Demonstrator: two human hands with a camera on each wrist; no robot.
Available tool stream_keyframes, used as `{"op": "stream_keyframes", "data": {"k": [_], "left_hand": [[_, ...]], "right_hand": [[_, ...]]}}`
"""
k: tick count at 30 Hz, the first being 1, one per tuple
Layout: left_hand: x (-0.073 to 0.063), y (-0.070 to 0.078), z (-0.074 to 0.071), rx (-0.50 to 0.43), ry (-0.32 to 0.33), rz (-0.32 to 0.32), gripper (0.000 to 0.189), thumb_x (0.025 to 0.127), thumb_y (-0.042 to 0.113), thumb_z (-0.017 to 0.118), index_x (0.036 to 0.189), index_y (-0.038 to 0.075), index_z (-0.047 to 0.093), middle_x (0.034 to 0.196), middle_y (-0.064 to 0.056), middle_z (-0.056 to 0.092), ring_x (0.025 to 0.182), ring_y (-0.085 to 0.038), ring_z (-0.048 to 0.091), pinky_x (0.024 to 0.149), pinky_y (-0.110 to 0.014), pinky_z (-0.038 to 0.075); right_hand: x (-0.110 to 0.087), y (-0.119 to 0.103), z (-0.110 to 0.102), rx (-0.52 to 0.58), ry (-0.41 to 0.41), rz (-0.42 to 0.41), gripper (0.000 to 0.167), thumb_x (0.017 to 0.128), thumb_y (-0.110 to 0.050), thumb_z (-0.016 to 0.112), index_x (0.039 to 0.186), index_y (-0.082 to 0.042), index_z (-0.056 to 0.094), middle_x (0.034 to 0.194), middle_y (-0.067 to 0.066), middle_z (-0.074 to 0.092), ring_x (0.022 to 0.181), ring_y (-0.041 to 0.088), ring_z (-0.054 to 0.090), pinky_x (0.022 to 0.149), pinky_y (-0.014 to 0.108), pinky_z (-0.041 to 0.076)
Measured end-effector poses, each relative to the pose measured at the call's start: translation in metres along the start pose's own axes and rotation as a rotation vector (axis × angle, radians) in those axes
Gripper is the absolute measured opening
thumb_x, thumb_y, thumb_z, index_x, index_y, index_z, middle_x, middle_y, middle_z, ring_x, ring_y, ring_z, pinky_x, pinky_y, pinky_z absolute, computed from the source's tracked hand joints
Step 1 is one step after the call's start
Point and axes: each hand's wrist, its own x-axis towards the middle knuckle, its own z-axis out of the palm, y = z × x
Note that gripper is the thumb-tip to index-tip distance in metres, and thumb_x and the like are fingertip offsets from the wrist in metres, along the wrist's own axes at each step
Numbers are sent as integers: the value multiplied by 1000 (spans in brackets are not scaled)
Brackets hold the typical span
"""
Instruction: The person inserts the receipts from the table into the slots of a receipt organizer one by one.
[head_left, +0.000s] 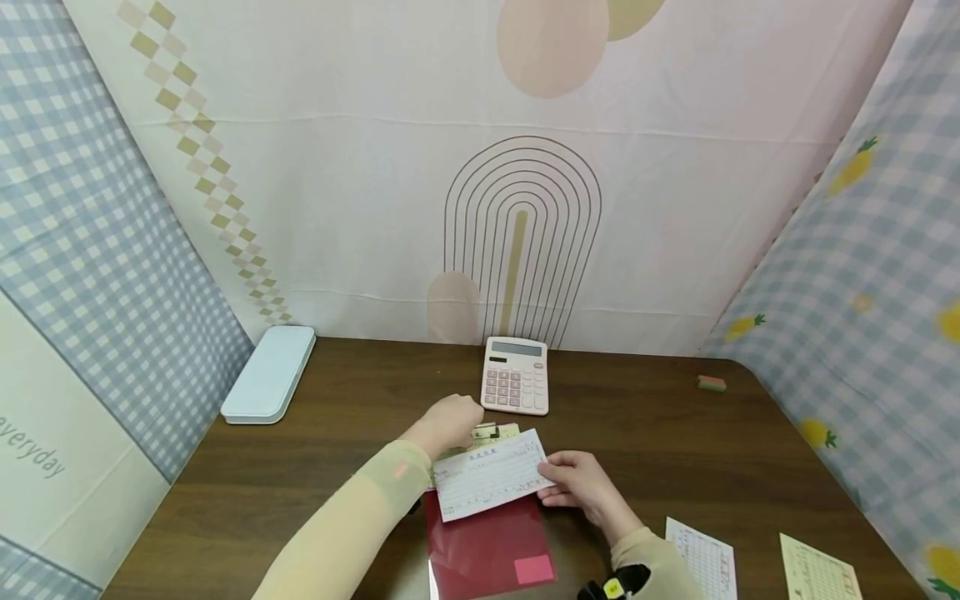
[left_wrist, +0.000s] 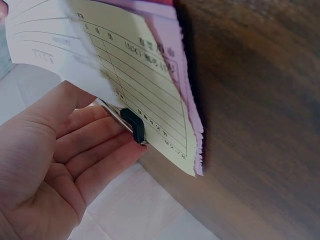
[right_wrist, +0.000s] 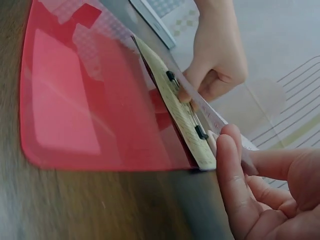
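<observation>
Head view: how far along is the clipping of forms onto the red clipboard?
Done: yellow and pink forms sit under the clip of the red clipboard. In hand: the left hand presses the clip while the right hand holds a white form at it. Left: two loose forms on the table.

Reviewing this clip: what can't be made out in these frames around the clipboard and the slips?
- Print on the white slip: too small in the head view, blurred in the left wrist view.
- Clip: mostly hidden by the left hand and the yellow slip.
- Right hand: fingertips hidden under the white slip.
- Clipboard: cut off by the bottom edge in the head view.
</observation>
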Motion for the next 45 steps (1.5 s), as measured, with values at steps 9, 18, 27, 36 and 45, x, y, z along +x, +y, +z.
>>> {"op": "stream_keyframes", "data": {"k": [9, 18, 27, 36, 45], "left_hand": [[-2, -1, 0, 0, 11, 7, 17, 78, 15, 73, 66, 15, 59, 60, 5, 55, 55, -10, 45, 60, -28, 47], [1, 0, 1, -15, 6, -19, 12, 79, 19, 75, 74, 14, 65, 69, 3, 61, 60, -10, 51, 63, -28, 49], [-1, 2, -3, 27, 14, -1, 16, 78, 21, 75, 71, 14, 63, 65, 3, 59, 58, -11, 51, 62, -29, 50], [1, 1, -5, 2, -12, -8, 20, 79, 19, 74, 68, 14, 58, 61, 4, 53, 57, -11, 46, 59, -28, 46], [1, -1, -7, -27, -20, 2, 21, 81, 18, 71, 67, 14, 57, 62, 4, 53, 58, -12, 46, 60, -28, 46]], "right_hand": [[11, 4, 17, 43, 24, 20, 23, 90, -4, 58, 103, 14, 53, 72, 10, 63, 59, 15, 66, 58, 28, 56], [19, 7, 24, 44, 54, 56, 22, 91, -7, 58, 100, 13, 54, 73, 14, 64, 58, 17, 67, 57, 29, 56], [22, 6, 28, 11, 108, 65, 18, 92, -10, 58, 94, 8, 56, 65, 10, 61, 52, 14, 64, 51, 28, 55], [23, 5, 31, -31, 140, 47, 19, 92, -12, 59, 92, 7, 57, 56, 7, 60, 47, 12, 61, 47, 26, 53], [22, 2, 33, -48, 171, 60, 18, 91, -13, 60, 91, 6, 58, 56, 6, 58, 46, 11, 58, 45, 25, 51]]}}
